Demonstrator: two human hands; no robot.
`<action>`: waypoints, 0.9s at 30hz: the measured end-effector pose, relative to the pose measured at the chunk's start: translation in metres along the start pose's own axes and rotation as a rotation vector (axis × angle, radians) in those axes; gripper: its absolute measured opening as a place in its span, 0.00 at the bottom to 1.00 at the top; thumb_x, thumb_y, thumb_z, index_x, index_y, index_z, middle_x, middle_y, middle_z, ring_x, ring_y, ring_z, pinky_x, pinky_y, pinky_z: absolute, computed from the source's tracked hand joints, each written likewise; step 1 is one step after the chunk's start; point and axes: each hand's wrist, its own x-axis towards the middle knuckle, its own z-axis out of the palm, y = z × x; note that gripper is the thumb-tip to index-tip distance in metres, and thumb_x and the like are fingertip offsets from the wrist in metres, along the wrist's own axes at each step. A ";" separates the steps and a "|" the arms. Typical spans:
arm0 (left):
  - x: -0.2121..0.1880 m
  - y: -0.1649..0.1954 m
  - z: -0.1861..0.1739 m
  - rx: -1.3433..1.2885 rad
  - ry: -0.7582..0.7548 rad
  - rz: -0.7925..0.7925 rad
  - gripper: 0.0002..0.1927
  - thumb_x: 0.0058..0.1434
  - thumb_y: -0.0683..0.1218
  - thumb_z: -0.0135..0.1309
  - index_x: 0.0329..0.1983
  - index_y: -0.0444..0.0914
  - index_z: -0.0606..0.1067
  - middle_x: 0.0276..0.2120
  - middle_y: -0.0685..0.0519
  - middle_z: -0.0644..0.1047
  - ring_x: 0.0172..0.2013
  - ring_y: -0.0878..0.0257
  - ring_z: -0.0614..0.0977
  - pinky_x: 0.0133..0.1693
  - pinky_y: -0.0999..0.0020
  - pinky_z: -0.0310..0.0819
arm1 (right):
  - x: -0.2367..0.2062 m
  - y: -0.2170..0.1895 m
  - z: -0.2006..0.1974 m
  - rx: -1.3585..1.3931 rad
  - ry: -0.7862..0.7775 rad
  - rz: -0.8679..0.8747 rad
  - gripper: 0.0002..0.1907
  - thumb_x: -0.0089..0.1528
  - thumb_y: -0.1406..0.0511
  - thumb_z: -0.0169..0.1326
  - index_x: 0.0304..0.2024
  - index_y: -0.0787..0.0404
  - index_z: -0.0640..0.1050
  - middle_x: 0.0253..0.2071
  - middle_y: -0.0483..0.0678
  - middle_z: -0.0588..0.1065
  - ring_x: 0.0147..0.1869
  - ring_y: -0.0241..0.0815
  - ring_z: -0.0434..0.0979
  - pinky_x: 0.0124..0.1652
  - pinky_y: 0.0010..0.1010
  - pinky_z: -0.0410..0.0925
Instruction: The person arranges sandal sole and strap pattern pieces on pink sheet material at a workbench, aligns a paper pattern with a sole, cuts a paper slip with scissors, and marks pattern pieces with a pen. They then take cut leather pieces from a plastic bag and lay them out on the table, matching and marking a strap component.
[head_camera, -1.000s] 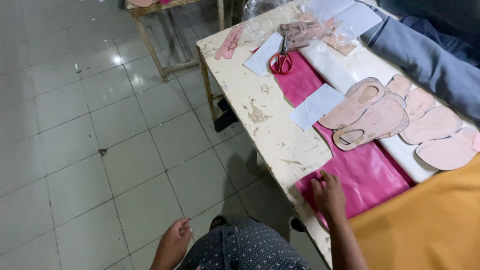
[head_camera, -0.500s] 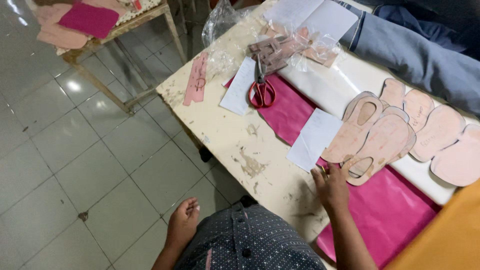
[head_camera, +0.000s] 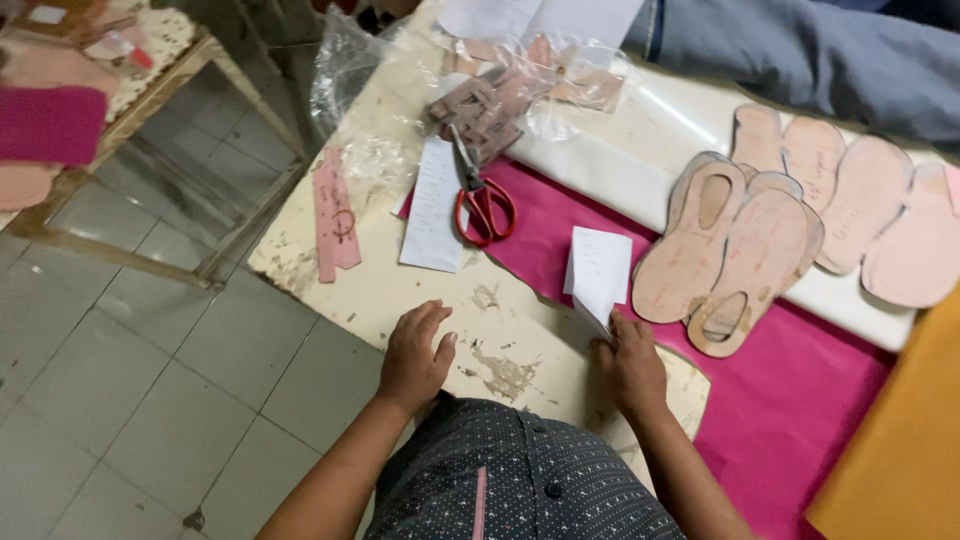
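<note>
The right hand (head_camera: 632, 362) rests on the worn cream table (head_camera: 400, 290) at the near edge of the pink sheet (head_camera: 800, 400). Its fingers (head_camera: 612, 328) are closed in a pinch on the lower corner of a small white paper (head_camera: 598, 272), which lies partly on the pink sheet and extends up and away from the fingertips. The left hand (head_camera: 415, 352) lies flat on the table edge, fingers spread and holding nothing, well apart from the paper. Red-handled scissors (head_camera: 480, 200) lie beyond both hands, beside a longer white paper strip (head_camera: 432, 210). Pale shoe-sole cut-outs (head_camera: 740, 250) lie stacked to the right of the small paper, near it but not touching the fingers
</note>
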 end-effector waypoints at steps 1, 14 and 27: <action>0.007 0.000 0.002 0.009 -0.034 0.052 0.22 0.61 0.46 0.55 0.57 0.35 0.74 0.60 0.42 0.73 0.61 0.45 0.71 0.61 0.51 0.63 | -0.003 0.001 0.004 0.029 0.003 0.021 0.30 0.59 0.59 0.59 0.63 0.59 0.72 0.52 0.55 0.73 0.51 0.55 0.78 0.48 0.44 0.71; 0.044 -0.024 -0.006 -0.242 -0.321 0.075 0.21 0.63 0.47 0.53 0.57 0.35 0.74 0.57 0.43 0.75 0.59 0.46 0.73 0.61 0.55 0.64 | -0.031 -0.049 0.020 0.626 -0.338 0.525 0.28 0.58 0.60 0.60 0.59 0.63 0.75 0.38 0.53 0.81 0.35 0.45 0.77 0.36 0.35 0.71; 0.069 -0.020 -0.010 -0.190 -0.369 0.272 0.17 0.60 0.46 0.54 0.52 0.40 0.74 0.50 0.48 0.76 0.51 0.49 0.77 0.53 0.55 0.71 | 0.018 0.051 -0.056 0.088 0.498 0.620 0.49 0.55 0.54 0.67 0.70 0.69 0.61 0.67 0.62 0.61 0.65 0.59 0.66 0.58 0.44 0.64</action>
